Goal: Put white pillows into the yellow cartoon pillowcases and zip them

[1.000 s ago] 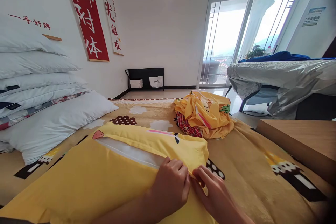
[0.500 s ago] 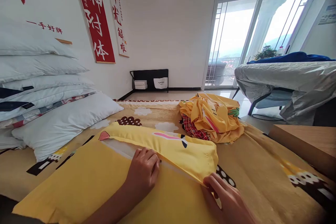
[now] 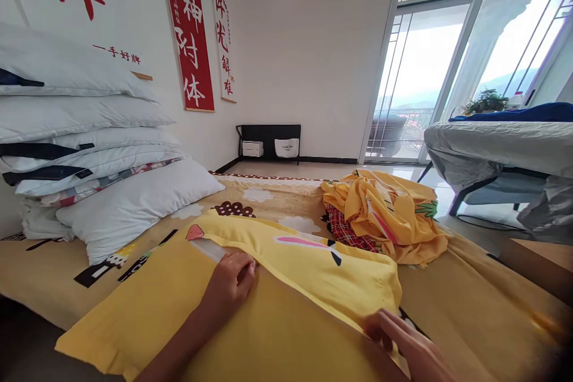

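Observation:
A yellow pillowcase (image 3: 286, 322) with a pillow inside lies in front of me. A long opening runs across it, and a strip of white pillow (image 3: 208, 249) shows at its left end. My left hand (image 3: 230, 280) is closed in a pinch at the opening's edge, just right of that white strip; whatever small part sits between the fingertips is hidden. At the right end of the opening, my right hand (image 3: 403, 340) grips the pillowcase edge with bent fingers. The folded-over flap (image 3: 331, 274) bears a pink-and-white ear print and a red patch.
Crumpled yellow-orange fabric (image 3: 385, 209) lies beyond the pillow on the tan patterned blanket (image 3: 474, 298). White pillows (image 3: 147, 203) are stacked at left. A brown box (image 3: 541, 262) and a covered table (image 3: 496, 140) stand at right. A low black rack (image 3: 268, 134) is by the far wall.
My left hand has slid leftward along the opening, and less white pillow shows. My right hand stays at the right end. The view has turned slightly left.

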Demonstrator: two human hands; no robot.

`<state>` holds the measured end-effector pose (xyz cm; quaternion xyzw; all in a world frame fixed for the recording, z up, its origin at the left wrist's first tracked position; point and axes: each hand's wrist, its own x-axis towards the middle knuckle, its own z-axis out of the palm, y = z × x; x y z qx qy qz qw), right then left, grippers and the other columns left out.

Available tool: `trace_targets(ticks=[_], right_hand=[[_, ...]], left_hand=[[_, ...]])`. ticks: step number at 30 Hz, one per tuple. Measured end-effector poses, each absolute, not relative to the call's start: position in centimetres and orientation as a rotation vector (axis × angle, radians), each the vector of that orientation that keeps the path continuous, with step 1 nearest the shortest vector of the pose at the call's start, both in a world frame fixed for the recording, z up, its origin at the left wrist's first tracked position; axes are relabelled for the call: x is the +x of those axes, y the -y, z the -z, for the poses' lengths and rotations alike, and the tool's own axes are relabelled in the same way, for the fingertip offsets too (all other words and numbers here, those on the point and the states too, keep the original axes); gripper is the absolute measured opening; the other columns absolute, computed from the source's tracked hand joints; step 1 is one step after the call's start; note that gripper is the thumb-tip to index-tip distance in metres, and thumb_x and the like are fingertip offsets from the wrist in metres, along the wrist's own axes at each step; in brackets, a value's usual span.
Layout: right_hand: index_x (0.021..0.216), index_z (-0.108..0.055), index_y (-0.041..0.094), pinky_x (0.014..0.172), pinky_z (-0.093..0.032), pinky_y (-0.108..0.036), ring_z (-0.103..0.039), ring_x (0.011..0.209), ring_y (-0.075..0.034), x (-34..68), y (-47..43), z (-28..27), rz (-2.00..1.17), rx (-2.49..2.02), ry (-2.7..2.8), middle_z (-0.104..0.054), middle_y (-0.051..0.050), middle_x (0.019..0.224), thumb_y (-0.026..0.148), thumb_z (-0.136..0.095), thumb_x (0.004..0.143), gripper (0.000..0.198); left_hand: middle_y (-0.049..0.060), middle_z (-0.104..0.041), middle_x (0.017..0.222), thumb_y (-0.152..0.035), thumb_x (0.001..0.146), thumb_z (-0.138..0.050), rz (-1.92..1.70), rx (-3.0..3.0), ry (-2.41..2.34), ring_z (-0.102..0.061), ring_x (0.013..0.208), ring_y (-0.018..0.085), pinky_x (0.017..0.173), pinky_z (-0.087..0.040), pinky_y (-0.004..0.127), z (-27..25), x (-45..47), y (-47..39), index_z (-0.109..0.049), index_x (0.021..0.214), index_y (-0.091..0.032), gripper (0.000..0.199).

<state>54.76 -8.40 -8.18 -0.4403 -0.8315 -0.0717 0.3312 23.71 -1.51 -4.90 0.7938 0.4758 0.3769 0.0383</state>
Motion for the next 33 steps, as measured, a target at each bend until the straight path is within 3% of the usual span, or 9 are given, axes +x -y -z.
trace_targets(ticks=[3,5,8,11,18,20,26,30,33], right_hand=[[0.098,-0.054,0.023,0.063,-0.05,-0.026,-0.062,0.074,-0.016,51.3,7.2,6.9,0.392,-1.143,2.104,-0.065,-0.003,0.086,0.034,-0.049,0.092,0.013],[0.095,-0.054,0.021,0.064,-0.046,-0.033,-0.06,0.075,-0.021,48.4,6.0,7.1,0.6,-1.153,2.054,-0.064,-0.006,0.085,0.034,-0.045,0.093,0.016],[0.078,-0.049,0.022,0.061,-0.039,-0.033,-0.052,0.066,-0.021,45.1,4.1,8.4,0.757,-1.187,2.021,-0.058,-0.004,0.073,0.018,-0.037,0.093,0.019],[0.076,-0.047,0.021,0.061,-0.035,-0.029,-0.048,0.066,-0.018,44.2,2.5,8.5,0.76,-1.142,1.994,-0.054,-0.002,0.07,0.007,-0.034,0.091,0.024],[0.08,-0.053,0.018,0.072,-0.036,-0.032,-0.044,0.074,-0.02,46.2,-1.4,0.2,1.028,-0.884,2.024,-0.055,-0.006,0.078,0.007,-0.036,0.091,0.023],[0.081,-0.053,0.018,0.074,-0.036,-0.032,-0.044,0.075,-0.02,47.1,-3.1,-0.7,1.081,-0.767,2.13,-0.056,-0.005,0.079,0.007,-0.036,0.092,0.023],[0.083,-0.051,0.019,0.073,-0.036,-0.033,-0.047,0.076,-0.019,48.3,-5.0,4.0,0.739,-0.921,2.451,-0.057,-0.004,0.081,0.022,-0.042,0.095,0.016],[0.103,-0.054,0.018,0.081,-0.038,-0.034,-0.052,0.09,-0.02,45.4,-5.2,5.8,0.459,-0.953,2.441,-0.061,-0.006,0.098,0.027,-0.045,0.095,0.015],[0.096,-0.058,0.018,0.078,-0.038,-0.033,-0.052,0.088,-0.02,42.9,-6.3,6.4,0.425,-0.943,2.362,-0.063,-0.006,0.093,0.022,-0.044,0.095,0.014]], left_hand=[[0.0,-0.057,0.065,-0.024,0.091,-0.035,-1.186,2.44,-1.381,-0.05,0.064,0.014,0.065,-0.038,0.027,5.1,24.0,1.4,-0.047,0.067,-0.02,0.027],[-0.001,-0.053,0.064,-0.025,0.092,-0.034,-1.182,2.413,-1.346,-0.048,0.061,0.013,0.06,-0.036,0.025,5.4,24.2,1.1,-0.044,0.067,-0.021,0.027],[-0.003,-0.049,0.062,-0.028,0.092,-0.035,-1.174,2.349,-1.313,-0.045,0.056,0.011,0.055,-0.032,0.023,5.8,24.0,0.4,-0.043,0.069,-0.021,0.026],[-0.004,-0.046,0.06,-0.029,0.092,-0.036,-1.246,2.338,-1.308,-0.043,0.054,0.011,0.054,-0.031,0.023,5.4,23.7,-0.2,-0.043,0.068,-0.021,0.026],[-0.003,-0.048,0.063,-0.024,0.093,-0.039,-1.876,2.186,-1.272,-0.043,0.056,0.009,0.055,-0.033,0.021,2.7,25.1,-1.1,-0.046,0.071,-0.02,0.023],[-0.003,-0.049,0.064,-0.025,0.093,-0.039,-1.883,2.162,-1.3,-0.044,0.057,0.01,0.056,-0.033,0.021,3.2,25.4,-1.4,-0.048,0.072,-0.02,0.024],[-0.001,-0.054,0.063,-0.023,0.091,-0.036,-1.286,2.319,-1.492,-0.048,0.058,0.012,0.056,-0.029,0.025,6.9,26.5,-3.0,-0.043,0.066,-0.02,0.027],[0.001,-0.058,0.067,-0.024,0.092,-0.036,-1.175,2.306,-1.612,-0.051,0.06,0.014,0.058,-0.029,0.027,7.1,27.0,-4.0,-0.044,0.067,-0.021,0.027],[0.002,-0.061,0.071,-0.022,0.091,-0.037,-1.113,2.337,-1.678,-0.054,0.063,0.015,0.059,-0.029,0.028,6.6,26.9,-4.2,-0.046,0.069,-0.02,0.024]])
